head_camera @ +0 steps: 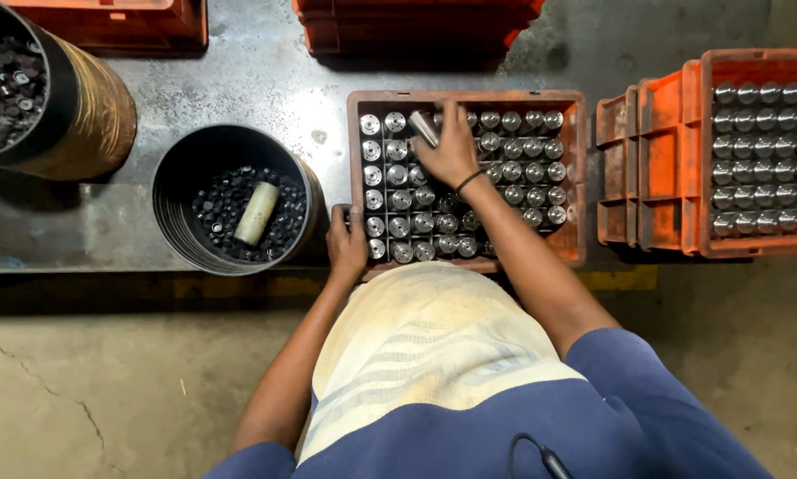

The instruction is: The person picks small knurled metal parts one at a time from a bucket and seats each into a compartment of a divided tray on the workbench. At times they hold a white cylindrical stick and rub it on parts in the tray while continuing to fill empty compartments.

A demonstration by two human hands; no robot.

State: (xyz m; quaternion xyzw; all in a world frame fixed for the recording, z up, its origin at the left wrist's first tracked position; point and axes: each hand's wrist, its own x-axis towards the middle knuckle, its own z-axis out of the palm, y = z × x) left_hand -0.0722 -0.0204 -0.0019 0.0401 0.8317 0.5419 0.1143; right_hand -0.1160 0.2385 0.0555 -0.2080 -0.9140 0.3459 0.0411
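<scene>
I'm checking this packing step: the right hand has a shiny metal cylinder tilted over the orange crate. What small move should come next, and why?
Probably tip the shiny metal cylinder upright and lower it among the standing ones: the right hand holds it slanted over the orange plastic crate, while the left hand grips the crate's near corner.

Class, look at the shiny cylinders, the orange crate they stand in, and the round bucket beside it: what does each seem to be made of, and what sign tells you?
Cylinders: probably steel, machined bright; their silver ends glint.
Orange crate: likely moulded plastic, matt and grimy, with uniform colour and thick rims.
Round bucket: dark, ribbed inner wall; plastic or metal, hard to tell.
</scene>
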